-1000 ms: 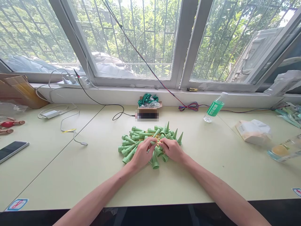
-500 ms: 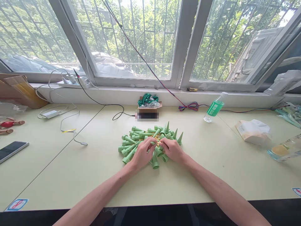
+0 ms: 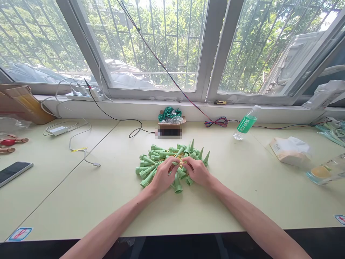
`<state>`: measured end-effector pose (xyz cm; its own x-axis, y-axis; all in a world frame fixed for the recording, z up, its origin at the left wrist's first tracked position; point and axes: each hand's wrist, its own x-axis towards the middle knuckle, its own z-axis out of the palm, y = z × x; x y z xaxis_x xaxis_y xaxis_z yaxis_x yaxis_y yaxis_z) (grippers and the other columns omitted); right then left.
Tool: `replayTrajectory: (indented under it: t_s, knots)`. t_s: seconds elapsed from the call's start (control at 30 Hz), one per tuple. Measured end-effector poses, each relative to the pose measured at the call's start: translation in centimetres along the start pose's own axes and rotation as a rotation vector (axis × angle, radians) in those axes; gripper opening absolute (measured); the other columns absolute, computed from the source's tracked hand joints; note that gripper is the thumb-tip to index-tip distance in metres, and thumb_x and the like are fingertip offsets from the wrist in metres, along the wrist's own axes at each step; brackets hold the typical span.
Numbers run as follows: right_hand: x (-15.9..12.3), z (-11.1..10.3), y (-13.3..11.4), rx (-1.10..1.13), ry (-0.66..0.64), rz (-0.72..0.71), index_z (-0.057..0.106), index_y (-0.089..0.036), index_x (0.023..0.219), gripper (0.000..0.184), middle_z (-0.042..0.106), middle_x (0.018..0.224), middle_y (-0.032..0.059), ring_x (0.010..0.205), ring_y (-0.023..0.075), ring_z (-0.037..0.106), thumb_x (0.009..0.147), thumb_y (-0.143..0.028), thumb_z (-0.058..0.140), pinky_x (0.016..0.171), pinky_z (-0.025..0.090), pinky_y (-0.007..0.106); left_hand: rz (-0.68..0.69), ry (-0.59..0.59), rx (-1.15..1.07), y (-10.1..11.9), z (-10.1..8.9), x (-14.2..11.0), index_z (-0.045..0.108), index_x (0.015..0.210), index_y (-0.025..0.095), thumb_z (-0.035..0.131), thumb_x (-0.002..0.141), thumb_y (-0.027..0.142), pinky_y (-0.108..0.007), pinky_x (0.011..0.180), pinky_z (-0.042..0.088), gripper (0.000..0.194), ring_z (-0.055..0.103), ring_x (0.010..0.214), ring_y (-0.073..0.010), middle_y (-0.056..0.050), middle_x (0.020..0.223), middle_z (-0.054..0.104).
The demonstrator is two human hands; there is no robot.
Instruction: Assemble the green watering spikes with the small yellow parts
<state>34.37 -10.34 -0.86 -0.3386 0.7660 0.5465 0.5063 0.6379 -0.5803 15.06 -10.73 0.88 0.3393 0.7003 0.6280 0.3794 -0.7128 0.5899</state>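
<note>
"Two bare hands meet over a heap of green cones (image 3: 147, 173), midway between the near and far edges of the table (image 3: 115, 187). The left hand (image 3: 163, 174) pinches a small green piece (image 3: 175, 163); the right hand (image 3: 198, 172) has its fingertips drawn in just beside it."

"Does the right one grip anything?"

"Cannot tell. Yellowish bits (image 3: 181, 164) show between the hands, too small to make out."

"What could go wrong?"

"Likeliest, the small piece slips from an off-centre pinch and drops among cones of matching green, hard to find."

"And the heap?"

"It looks loose and overlapping. A nudge from either hand could roll the open-ended cone (image 3: 177, 183) toward the table's near edge, or topple the pointed cones (image 3: 206, 159) on the heap's right."

"Farther out?"

"Less risk: a long reach might snag the coiled wire (image 3: 219, 122) by the far edge or tip the bottle (image 3: 245, 124) beside it."
</note>
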Motion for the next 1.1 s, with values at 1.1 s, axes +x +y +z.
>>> replayTrajectory:
  t_s: [1.1]
  knots:
    - [0.06, 0.01, -0.01, -0.02, 0.041, -0.064, 0.061, -0.018, 0.101, 0.022, 0.062, 0.063, -0.0011, 0.048, 0.0101, 0.05, 0.102, -0.032, 0.044, 0.05, 0.039, 0.022, 0.006, -0.004, -0.028, 0.17, -0.17, 0.0, 0.064, 0.104, 0.021, 0.059, 0.094, 0.023, -0.024, 0.061, 0.055, 0.011, 0.065, 0.082, -0.0139, -0.005, 0.099, 0.067]
